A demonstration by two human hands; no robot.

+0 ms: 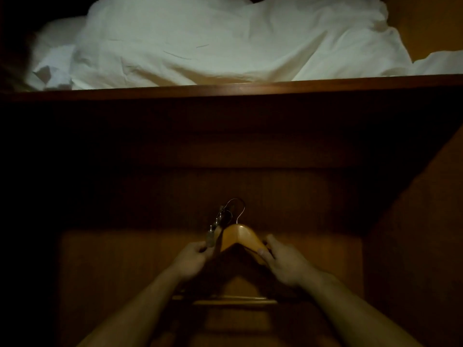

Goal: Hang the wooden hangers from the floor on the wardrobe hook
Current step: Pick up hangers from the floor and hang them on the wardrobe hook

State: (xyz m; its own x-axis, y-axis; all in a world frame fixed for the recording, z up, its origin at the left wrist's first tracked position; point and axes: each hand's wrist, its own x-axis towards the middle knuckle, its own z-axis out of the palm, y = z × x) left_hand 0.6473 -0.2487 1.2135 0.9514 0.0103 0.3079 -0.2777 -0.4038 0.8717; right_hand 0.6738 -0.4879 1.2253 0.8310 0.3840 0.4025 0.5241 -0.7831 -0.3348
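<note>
I hold a light wooden hanger (240, 237) up inside a dark wardrobe, its thin metal hook (236, 207) pointing upward. My right hand (281, 261) grips its right shoulder. My left hand (191, 260) holds its left side, next to a metal wardrobe hook (217, 227) with small knobs just left of the hanger's top. The hanger's lower bar (235, 302) shows between my forearms. It is too dark to tell whether the hanger's hook touches the wardrobe hook. Dark shapes behind the hanger may be other hangers.
A wooden shelf edge (240, 89) runs across above, with crumpled white bedding (213, 41) piled on it. The dark wooden back panel (225, 171) fills the middle. A wooden side wall (413, 234) stands at the right.
</note>
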